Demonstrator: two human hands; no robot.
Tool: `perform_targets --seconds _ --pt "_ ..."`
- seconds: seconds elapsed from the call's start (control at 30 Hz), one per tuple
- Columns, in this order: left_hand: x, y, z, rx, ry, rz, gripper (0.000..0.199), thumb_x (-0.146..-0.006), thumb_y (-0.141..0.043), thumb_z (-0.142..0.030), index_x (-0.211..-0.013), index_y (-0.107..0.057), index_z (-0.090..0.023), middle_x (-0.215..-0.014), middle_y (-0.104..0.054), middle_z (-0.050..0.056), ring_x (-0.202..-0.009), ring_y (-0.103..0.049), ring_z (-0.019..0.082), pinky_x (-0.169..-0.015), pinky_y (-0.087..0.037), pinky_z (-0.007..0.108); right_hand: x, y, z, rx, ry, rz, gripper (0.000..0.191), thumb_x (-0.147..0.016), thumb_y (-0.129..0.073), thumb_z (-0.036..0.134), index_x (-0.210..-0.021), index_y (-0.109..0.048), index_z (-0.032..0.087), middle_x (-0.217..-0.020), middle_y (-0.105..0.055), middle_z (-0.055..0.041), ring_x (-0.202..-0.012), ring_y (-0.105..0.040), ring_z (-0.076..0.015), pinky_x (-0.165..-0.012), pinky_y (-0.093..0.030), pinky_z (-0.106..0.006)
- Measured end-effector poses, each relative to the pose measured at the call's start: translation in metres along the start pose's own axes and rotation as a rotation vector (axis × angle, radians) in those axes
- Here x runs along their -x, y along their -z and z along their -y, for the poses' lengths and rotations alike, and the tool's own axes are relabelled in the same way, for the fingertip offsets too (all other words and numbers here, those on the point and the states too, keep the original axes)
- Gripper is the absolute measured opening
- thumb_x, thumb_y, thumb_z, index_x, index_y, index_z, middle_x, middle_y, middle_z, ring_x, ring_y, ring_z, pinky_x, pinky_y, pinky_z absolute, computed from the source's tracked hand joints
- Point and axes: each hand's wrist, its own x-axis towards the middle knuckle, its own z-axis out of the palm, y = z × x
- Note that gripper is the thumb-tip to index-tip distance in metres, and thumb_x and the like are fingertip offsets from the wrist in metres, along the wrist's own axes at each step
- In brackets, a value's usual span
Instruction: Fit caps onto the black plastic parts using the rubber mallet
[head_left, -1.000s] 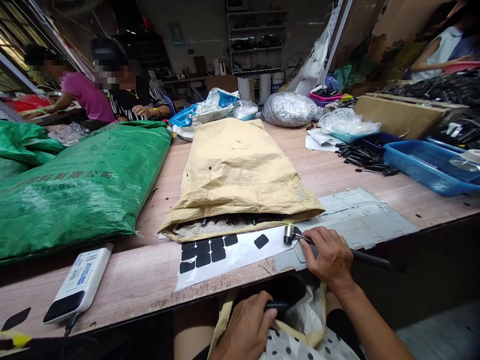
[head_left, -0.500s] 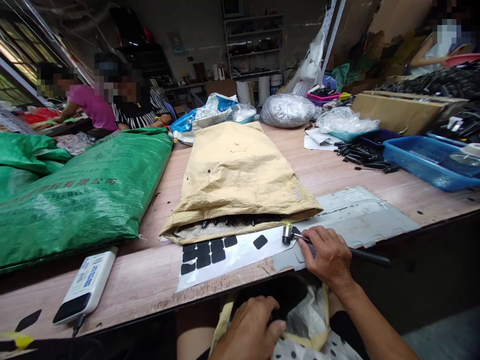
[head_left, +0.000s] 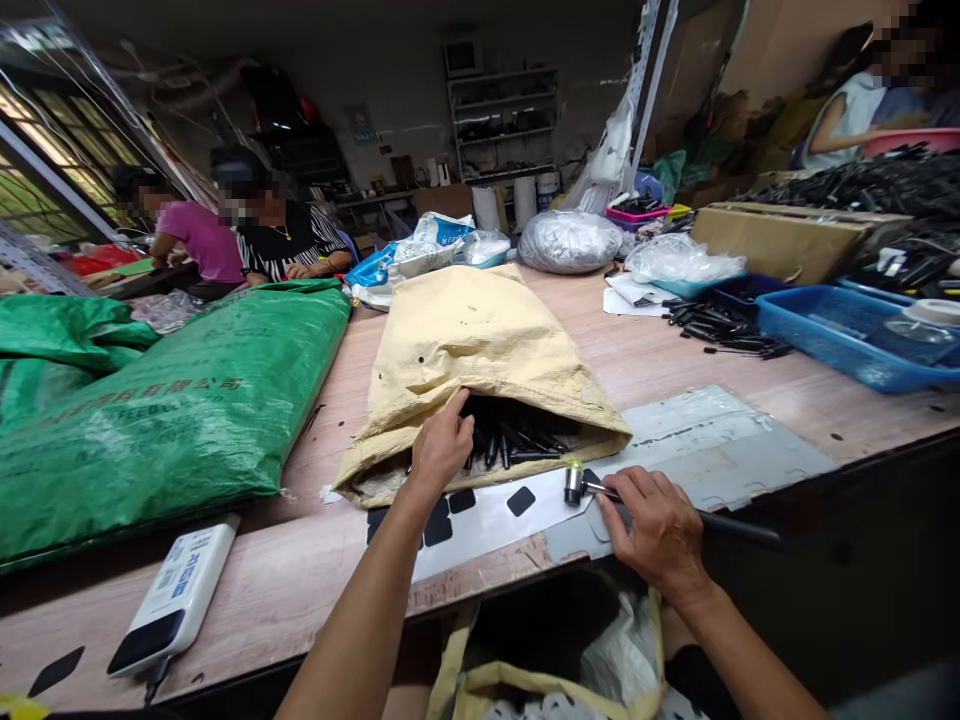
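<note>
A yellow woven sack [head_left: 480,330] lies on the bench with its mouth facing me. My left hand [head_left: 442,445] is closed at the upper lip of the mouth and holds it raised. Inside show many slim black pen-like pieces [head_left: 517,440]. Closed round the handle of a small hammer [head_left: 574,482] is my right hand [head_left: 656,525]; the hammer head rests over the white sheet at the bench edge. That white sheet [head_left: 491,530] carries dark rounded squares [head_left: 521,501], several of them partly hidden by my left forearm.
A full green sack [head_left: 225,400] fills the left, with a white power bank [head_left: 176,590] in front. To the right are a grey board [head_left: 720,430], a blue tray [head_left: 840,335] and loose black pieces [head_left: 727,325]. An open bag [head_left: 555,680] is below the edge. Co-workers sit farther off.
My left hand has risen from the bag below the bench to the yellow sack and lifted its lip, opening the mouth wider. My right hand stays on the hammer.
</note>
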Motion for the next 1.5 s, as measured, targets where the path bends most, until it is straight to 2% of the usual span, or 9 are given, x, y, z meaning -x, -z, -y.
perform_targets --seconds 0.2,0.33,0.47,0.73,0.9,1.07,1.23,1.37,1.5 --pt "-0.007 -0.007 -0.016 -0.120 -0.026 0.037 0.018 -0.092 -0.056 -0.034 -0.097 -0.071 -0.026 -0.091 -0.075 0.003 -0.086 -0.068 0.022 -0.069 -0.044 0.029 0.001 -0.003 -0.001 -0.013 -0.003 -0.006 0.012 -0.094 -0.058 0.031 -0.094 -0.065 0.021 -0.090 -0.065 -0.0056 -0.086 -0.053 -0.0230 -0.076 -0.036 -0.036" --pt "0.004 -0.015 -0.018 -0.266 0.068 0.051 0.022 -0.092 -0.055 -0.038 -0.102 -0.069 -0.025 -0.104 -0.076 0.008 -0.097 -0.070 0.028 -0.074 -0.047 0.033 0.001 -0.004 -0.001 -0.014 -0.009 -0.005 0.012 -0.095 -0.058 0.031 -0.094 -0.065 0.021 -0.091 -0.065 -0.0056 -0.086 -0.053 -0.0232 -0.076 -0.036 -0.036" --pt "0.009 -0.016 -0.017 -0.310 0.153 0.037 0.033 -0.092 -0.055 -0.051 -0.106 -0.067 -0.023 -0.104 -0.076 0.011 -0.098 -0.071 0.033 -0.075 -0.049 0.037 0.001 -0.003 0.000 -0.020 -0.009 -0.002 0.012 -0.095 -0.057 0.031 -0.094 -0.065 0.021 -0.091 -0.065 -0.0058 -0.087 -0.053 -0.0229 -0.077 -0.036 -0.036" --pt "0.015 -0.010 -0.012 -0.333 0.275 0.091 0.027 -0.086 -0.060 -0.044 -0.092 -0.072 -0.021 -0.095 -0.076 0.014 -0.093 -0.071 0.034 -0.068 -0.043 0.035 0.002 -0.003 0.000 -0.016 -0.018 0.000 0.013 -0.094 -0.057 0.031 -0.095 -0.066 0.021 -0.091 -0.065 -0.0059 -0.088 -0.054 -0.0226 -0.077 -0.036 -0.036" --pt "0.047 -0.002 0.010 -0.027 0.046 0.141 0.022 -0.088 -0.059 -0.037 -0.101 -0.072 -0.024 -0.078 -0.070 0.002 -0.076 -0.065 0.022 -0.064 -0.039 0.030 0.001 -0.002 0.000 -0.011 -0.019 0.010 0.014 -0.095 -0.057 0.032 -0.095 -0.066 0.021 -0.092 -0.066 -0.0059 -0.087 -0.055 -0.0226 -0.077 -0.037 -0.036" --pt "0.085 -0.004 0.026 0.165 -0.214 0.271 0.020 -0.086 -0.064 -0.027 -0.104 -0.073 -0.023 -0.090 -0.067 0.003 -0.086 -0.060 0.020 -0.077 -0.043 0.030 -0.001 0.000 -0.005 -0.035 -0.007 0.039 0.014 -0.096 -0.057 0.032 -0.094 -0.066 0.021 -0.091 -0.067 -0.0055 -0.088 -0.057 -0.0224 -0.077 -0.038 -0.036" --pt "0.096 -0.019 0.024 0.172 -0.202 0.193 0.018 -0.083 -0.070 -0.027 -0.101 -0.074 -0.023 -0.092 -0.069 0.004 -0.091 -0.057 0.023 -0.085 -0.042 0.035 -0.003 0.014 0.000 -0.178 0.004 0.057 0.012 -0.098 -0.056 0.029 -0.095 -0.064 0.022 -0.091 -0.067 -0.0048 -0.087 -0.058 -0.0214 -0.078 -0.041 -0.036" --pt "0.097 -0.027 0.023 0.196 -0.177 0.140 0.015 -0.082 -0.075 -0.028 -0.096 -0.075 -0.024 -0.090 -0.070 0.003 -0.093 -0.056 0.024 -0.085 -0.039 0.036 -0.003 0.029 0.026 -0.434 -0.058 0.061 0.011 -0.100 -0.052 0.028 -0.102 -0.063 0.023 -0.093 -0.066 -0.0048 -0.088 -0.063 -0.0194 -0.079 -0.049 -0.033" --pt "0.099 -0.026 0.024 0.232 -0.161 0.178 0.016 -0.081 -0.076 -0.028 -0.096 -0.077 -0.025 -0.090 -0.070 0.002 -0.096 -0.055 0.024 -0.087 -0.038 0.036 -0.004 0.034 0.057 -0.570 -0.061 0.091 0.017 -0.101 -0.051 0.024 -0.110 -0.065 0.024 -0.095 -0.069 -0.0054 -0.089 -0.067 -0.0188 -0.078 -0.054 -0.029"
